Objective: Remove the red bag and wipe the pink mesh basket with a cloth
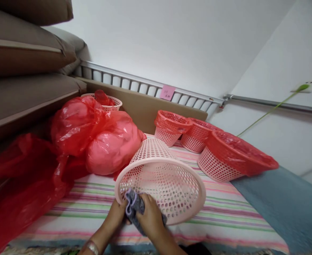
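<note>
A pale pink perforated plastic basket (158, 161) lies tilted on its side, its wide mouth facing me. My left hand (118, 212) is closed on the basket's rim at the lower left; part of its fingers hides behind the rim and cloth. In my right hand (150, 214) is a bunched grey cloth (135, 209) with a lilac edge, held against the rim close to my left hand. Some of the cloth shows below and to the right of my right hand.
Three similar baskets lined with red plastic bags (172, 124) stand at the right. Full red bags (110, 145) and another basket (116, 102) are at the left, beside stacked brown cushions (25, 95). Striped fabric (219, 212) covers the surface. A metal railing (134, 79) runs behind.
</note>
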Available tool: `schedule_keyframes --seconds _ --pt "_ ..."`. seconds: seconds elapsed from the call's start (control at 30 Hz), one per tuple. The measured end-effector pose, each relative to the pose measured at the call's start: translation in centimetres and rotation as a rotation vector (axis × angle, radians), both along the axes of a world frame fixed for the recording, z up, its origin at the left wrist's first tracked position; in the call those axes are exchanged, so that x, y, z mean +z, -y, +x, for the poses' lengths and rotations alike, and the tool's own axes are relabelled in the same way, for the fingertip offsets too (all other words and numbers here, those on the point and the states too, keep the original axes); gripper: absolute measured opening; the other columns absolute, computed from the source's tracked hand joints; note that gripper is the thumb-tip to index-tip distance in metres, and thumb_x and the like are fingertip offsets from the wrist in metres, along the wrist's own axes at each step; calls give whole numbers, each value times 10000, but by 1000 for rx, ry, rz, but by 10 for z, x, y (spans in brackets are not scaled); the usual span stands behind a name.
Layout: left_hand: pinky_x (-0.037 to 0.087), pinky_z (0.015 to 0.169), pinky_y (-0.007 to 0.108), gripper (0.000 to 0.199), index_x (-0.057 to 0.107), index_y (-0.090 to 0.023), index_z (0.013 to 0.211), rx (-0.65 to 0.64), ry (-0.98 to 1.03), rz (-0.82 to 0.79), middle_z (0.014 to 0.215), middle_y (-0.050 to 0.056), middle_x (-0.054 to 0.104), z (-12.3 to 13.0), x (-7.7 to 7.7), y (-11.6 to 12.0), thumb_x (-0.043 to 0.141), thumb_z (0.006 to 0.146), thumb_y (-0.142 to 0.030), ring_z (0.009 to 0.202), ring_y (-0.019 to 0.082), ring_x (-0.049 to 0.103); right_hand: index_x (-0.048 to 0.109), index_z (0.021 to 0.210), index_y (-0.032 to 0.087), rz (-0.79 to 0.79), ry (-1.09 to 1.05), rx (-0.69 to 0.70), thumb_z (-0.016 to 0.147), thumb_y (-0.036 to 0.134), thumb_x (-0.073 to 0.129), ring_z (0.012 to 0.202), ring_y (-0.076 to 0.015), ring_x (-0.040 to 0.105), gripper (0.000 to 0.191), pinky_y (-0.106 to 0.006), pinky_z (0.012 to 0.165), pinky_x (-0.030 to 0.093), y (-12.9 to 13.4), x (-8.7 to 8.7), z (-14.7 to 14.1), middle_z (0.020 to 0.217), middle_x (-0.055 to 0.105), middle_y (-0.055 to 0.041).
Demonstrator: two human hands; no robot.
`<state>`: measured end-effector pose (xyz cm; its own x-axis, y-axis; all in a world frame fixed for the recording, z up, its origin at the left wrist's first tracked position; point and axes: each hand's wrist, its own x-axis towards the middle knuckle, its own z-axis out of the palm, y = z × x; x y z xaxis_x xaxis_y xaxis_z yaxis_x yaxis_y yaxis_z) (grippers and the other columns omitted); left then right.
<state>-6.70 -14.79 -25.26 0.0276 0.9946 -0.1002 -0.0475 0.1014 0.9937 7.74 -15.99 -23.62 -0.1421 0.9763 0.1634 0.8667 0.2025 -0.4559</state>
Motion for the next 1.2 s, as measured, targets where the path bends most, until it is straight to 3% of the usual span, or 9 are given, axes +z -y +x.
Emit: schedule_keyframes --seconds 0.07,0.13,0.3,0.43,0.63,0.77,0.87,1.07,1.2 --pt "497 357 273 654 547 -137 1168 -25 13 -98 809 99 729 2 -2 0 502 741 -630 418 187 629 593 995 216 25 -7 -62 651 106 530 983 -232 553 367 -290 837 410 -20 2 -7 1011 613 -59" --pt "437 285 219 654 491 -147 1231 -26 21 -116 856 103 718 3 -5 0 518 754 -595 371 156 610 591 1022 199 57 24 -85 663 99 524 983 -236 556 379 -293 837 408 -43 3 -13 1019 616 -73" --pt "431 295 171 604 495 -78 1191 -25 57 -157 795 112 709 2 -12 -1 501 800 -539 330 120 595 577 1110 156 52 164 -125 706 132 542 977 -264 571 406 -328 828 420 -112 2 -14 1038 625 -116" --pt "434 305 166 618 473 -95 1247 -46 66 -178 838 112 708 1 -13 -1 487 816 -537 336 112 601 538 1232 159 72 162 -129 758 154 535 1091 -273 545 474 -340 901 408 -163 -2 -5 1182 602 -130" --pt "438 320 161 615 437 -108 1298 -80 49 -227 926 128 691 0 -14 -3 482 831 -506 362 106 615 562 1238 185 118 79 -151 860 248 482 1197 -277 487 392 -350 996 355 -193 -4 -1 1277 566 -95" --pt "443 319 167 619 433 -119 1302 -98 48 -220 906 118 691 0 -14 -3 481 830 -516 364 110 617 530 1262 194 92 89 -109 831 228 506 1163 -263 508 433 -337 960 381 -188 1 -1 1245 585 -100" --pt "440 313 173 610 439 -121 1287 -97 47 -202 850 101 699 1 -15 -2 485 824 -516 350 117 611 532 1231 153 47 165 -119 768 192 541 1066 -257 552 464 -319 889 411 -167 2 -2 1159 614 -130" --pt "457 335 206 520 519 -89 1129 -46 29 -209 734 86 705 2 -19 -2 519 789 -482 356 146 613 571 1088 181 61 170 1 692 147 531 987 -231 548 400 -299 862 399 -73 -3 -5 1043 615 -87" --pt "529 440 285 513 545 -135 1142 -31 76 -206 865 101 734 -2 -15 -5 569 740 -452 531 215 686 587 1050 204 28 147 50 633 126 549 1030 -257 524 426 -328 892 390 -14 -6 -4 1068 596 -84"
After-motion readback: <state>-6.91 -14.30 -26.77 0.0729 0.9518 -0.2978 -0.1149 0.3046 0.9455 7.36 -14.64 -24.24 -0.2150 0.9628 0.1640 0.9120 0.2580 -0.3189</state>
